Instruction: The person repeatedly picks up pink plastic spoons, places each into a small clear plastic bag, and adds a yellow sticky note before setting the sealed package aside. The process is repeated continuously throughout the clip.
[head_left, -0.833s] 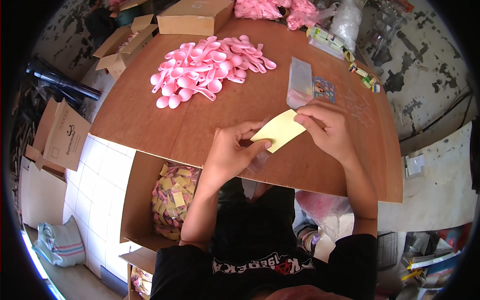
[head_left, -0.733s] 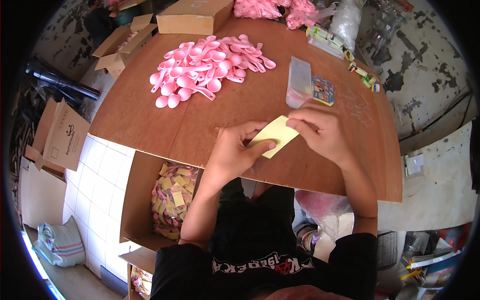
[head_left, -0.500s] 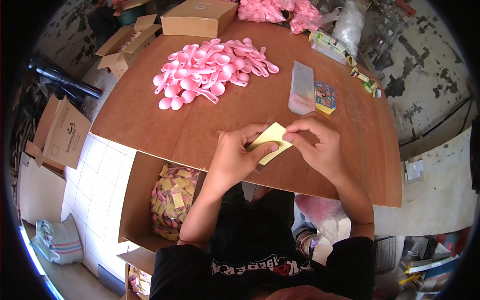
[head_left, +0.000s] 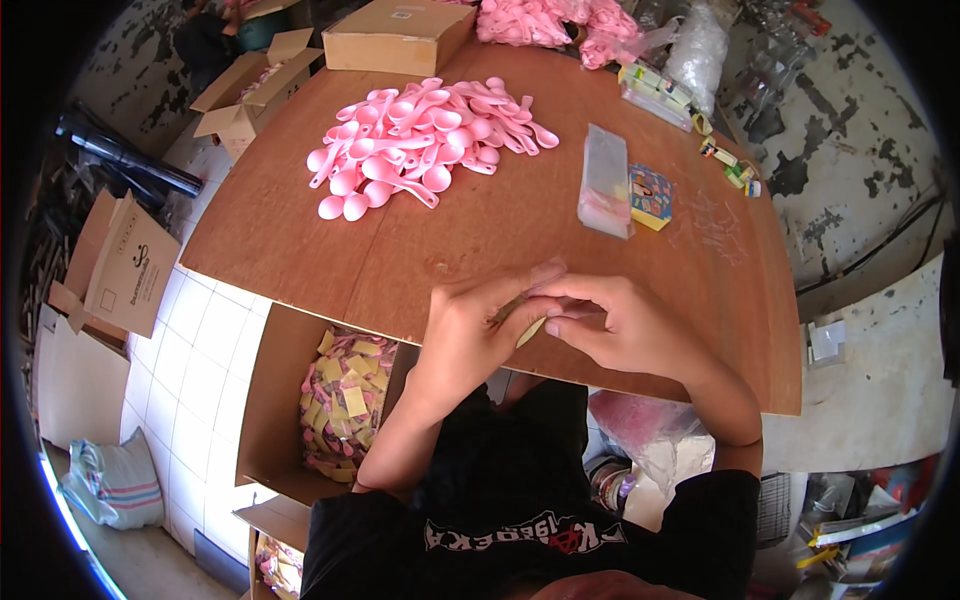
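Note:
Over the table's front edge, my left hand [head_left: 468, 325] and my right hand [head_left: 625, 318] meet with their fingertips together. Between them is a pale yellow paper slip [head_left: 531, 332], mostly hidden by my fingers, with only a narrow curved strip showing. My left hand is closed round it, and the thumb and fingers of my right hand pinch at its right side. Beyond my hands lie a clear plastic sleeve pack [head_left: 605, 182] and a small stack of blue printed cards with yellow edges [head_left: 651, 197]. A heap of pink plastic scoops [head_left: 425, 140] lies farther left.
The brown wooden table [head_left: 300, 240] has a closed cardboard box [head_left: 398, 38] at its far edge, near bags of pink items [head_left: 530, 20]. Below its front left stands an open carton [head_left: 270, 400] of packed pink and yellow pieces. Small yellow-green boxes [head_left: 655, 85] line the far right.
The yellow slip, broad and flat before, has turned nearly edge-on and is now mostly covered. My right hand has moved slightly down and left, closing in on my left.

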